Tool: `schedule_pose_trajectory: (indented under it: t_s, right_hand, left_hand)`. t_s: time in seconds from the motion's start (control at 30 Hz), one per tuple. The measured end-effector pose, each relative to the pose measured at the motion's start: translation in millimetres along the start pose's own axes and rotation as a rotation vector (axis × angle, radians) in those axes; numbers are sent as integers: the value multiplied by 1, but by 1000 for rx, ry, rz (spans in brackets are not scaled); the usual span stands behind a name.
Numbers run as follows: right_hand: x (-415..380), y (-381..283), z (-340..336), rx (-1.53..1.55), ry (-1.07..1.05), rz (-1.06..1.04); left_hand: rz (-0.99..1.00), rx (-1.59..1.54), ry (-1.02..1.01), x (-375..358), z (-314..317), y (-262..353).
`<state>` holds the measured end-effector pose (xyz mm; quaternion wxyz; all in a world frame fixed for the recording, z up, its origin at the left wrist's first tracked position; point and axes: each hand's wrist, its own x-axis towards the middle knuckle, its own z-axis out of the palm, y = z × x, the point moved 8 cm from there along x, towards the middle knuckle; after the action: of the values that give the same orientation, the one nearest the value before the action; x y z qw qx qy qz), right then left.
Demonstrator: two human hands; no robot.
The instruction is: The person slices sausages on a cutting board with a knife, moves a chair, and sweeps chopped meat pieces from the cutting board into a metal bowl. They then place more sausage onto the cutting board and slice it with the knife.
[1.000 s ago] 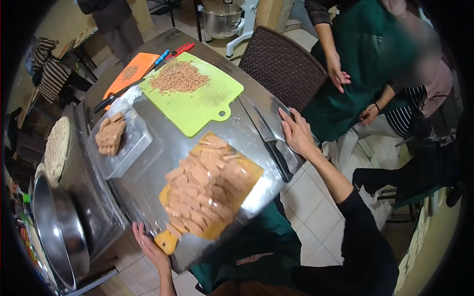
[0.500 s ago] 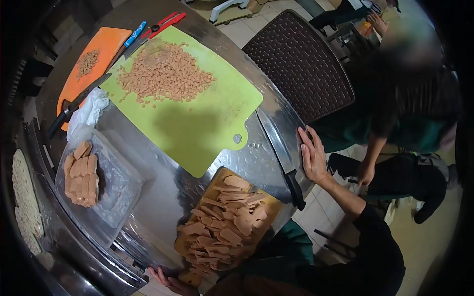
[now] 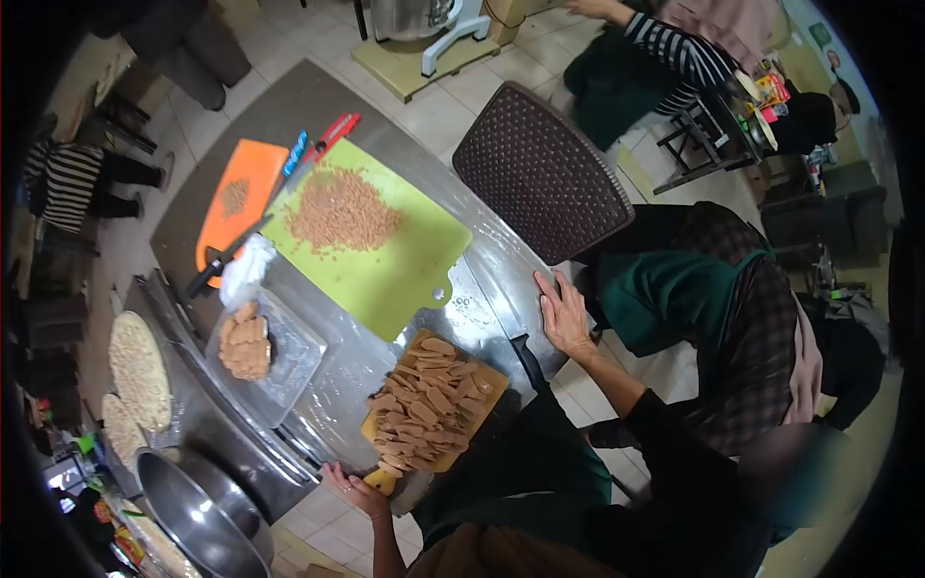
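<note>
My right hand lies open at the metal table's right edge, fingers spread on the surface, beside a black-handled knife that it does not hold. At the near edge, my left hand rests with its fingers apart, close to the handle of a wooden cutting board. Piled on that board are sausage slices. Beyond it lies a green cutting board with a heap of diced sausage. A clear plastic container to the left holds several sausage pieces.
An orange cutting board and another knife lie at the far left, by a white plastic bag. A brown chair stands beyond the right edge. Metal bowls sit lower left. Someone in a green apron bends nearby.
My view has shifted back and turned, showing more floor, people and the metal bowls. My left hand now shows more fully. Both hands stay at the table's edges. The co-worker on the right has bent lower.
</note>
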<state>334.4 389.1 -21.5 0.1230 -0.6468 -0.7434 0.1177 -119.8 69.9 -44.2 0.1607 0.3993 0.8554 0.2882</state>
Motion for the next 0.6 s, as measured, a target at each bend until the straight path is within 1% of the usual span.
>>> schedule_pose_trajectory:
  t_s: [0.1, 0.13, 0.27, 0.37, 0.4, 0.5, 0.53, 0.6]
  right_hand:
    - [-1, 1, -2, 8, 23, 2]
    - [-1, 2, -2, 1, 33, -3]
    - [-2, 0, -11, 73, 66, 2]
    - [-2, 2, -6, 41, 66, -5]
    - [-3, 1, -9, 68, 101, -28]
    - [7, 14, -12, 299, 97, 118]
    - [11, 18, -32, 576, 255, 74]
    - [27, 16, -95, 418, 517, 55]
  left_hand:
    - [25, -26, -26, 3, -6, 19]
    - [3, -54, -15, 3, -8, 22]
    - [-147, -58, 0, 4, -6, 1]
    - [-131, -59, 14, 9, -2, -11]
    - [-107, -23, 0, 10, -2, -12]
    - [-163, -73, -19, 13, 2, -25]
    - [-167, -163, -41, 16, 5, -33]
    - [-164, -144, -58, 17, 4, -32]
